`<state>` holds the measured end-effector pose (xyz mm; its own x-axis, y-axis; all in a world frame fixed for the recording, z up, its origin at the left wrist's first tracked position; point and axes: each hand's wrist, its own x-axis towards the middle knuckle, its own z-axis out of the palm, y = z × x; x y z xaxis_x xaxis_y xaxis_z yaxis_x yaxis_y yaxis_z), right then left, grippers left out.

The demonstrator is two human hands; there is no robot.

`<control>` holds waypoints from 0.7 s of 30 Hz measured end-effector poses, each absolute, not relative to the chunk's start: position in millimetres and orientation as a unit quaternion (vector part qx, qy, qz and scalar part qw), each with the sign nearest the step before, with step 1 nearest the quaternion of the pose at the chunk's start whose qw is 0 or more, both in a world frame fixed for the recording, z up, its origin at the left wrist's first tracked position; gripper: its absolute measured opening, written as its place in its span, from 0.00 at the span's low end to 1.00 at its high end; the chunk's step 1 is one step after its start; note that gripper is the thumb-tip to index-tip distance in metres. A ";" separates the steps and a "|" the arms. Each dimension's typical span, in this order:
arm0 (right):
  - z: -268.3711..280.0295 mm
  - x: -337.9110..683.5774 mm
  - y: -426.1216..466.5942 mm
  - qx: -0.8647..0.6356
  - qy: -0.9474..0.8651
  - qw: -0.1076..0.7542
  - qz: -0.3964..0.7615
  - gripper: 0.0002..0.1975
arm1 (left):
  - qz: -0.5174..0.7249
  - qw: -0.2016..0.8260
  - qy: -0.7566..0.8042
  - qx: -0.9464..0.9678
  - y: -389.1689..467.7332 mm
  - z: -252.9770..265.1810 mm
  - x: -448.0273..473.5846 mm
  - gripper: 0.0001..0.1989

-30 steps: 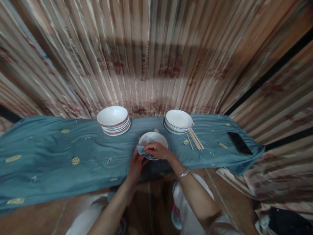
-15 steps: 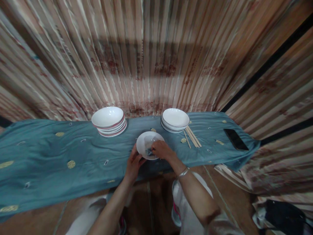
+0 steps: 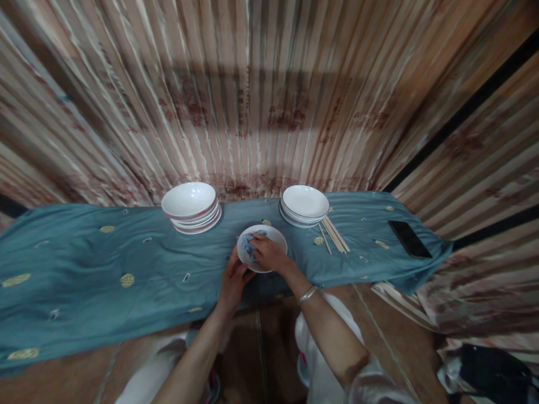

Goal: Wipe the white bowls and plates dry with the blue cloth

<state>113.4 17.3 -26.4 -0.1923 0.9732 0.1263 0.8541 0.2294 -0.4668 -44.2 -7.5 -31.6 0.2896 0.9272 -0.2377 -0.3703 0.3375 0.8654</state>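
Observation:
A white bowl point(image 3: 275, 238) is tilted toward me near the front edge of the cloth-covered table. My left hand point(image 3: 234, 276) grips its lower left rim, thumb in front and fingers behind. Inside the bowl, my right hand point(image 3: 268, 252) presses a crumpled blue-and-white cloth point(image 3: 249, 244) against the inner left wall, its fingers bent over it. A stack of white bowls with reddish rims point(image 3: 190, 201) stands behind to the left. Behind to the right is a stack of white plates or shallow bowls with dark rims point(image 3: 305, 202).
Several wooden chopsticks point(image 3: 336, 234) lie beside the right stack. A black phone point(image 3: 409, 239) rests at the table's right end. The teal patterned tablecloth point(image 3: 160, 264) is wrinkled, and a pleated curtain point(image 3: 261, 112) hangs close behind the table. A dark bag-like item point(image 3: 490, 373) is at lower right.
My right hand has moved left inside the bowl with the cloth, from the bottom middle to the left inner wall. More of the cloth shows. My left hand keeps its grip.

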 end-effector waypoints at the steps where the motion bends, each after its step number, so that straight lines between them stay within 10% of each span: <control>1: -28.2 113.7 18.1 -0.593 -0.760 0.210 0.163 0.18 | 0.451 0.720 0.390 0.356 -7.7 -31.6 -44.2 0.35; 21: -5.1 137.4 5.0 -0.476 -0.737 0.226 0.423 0.08 | 0.445 0.726 0.387 0.353 -4.1 -39.1 -46.3 0.36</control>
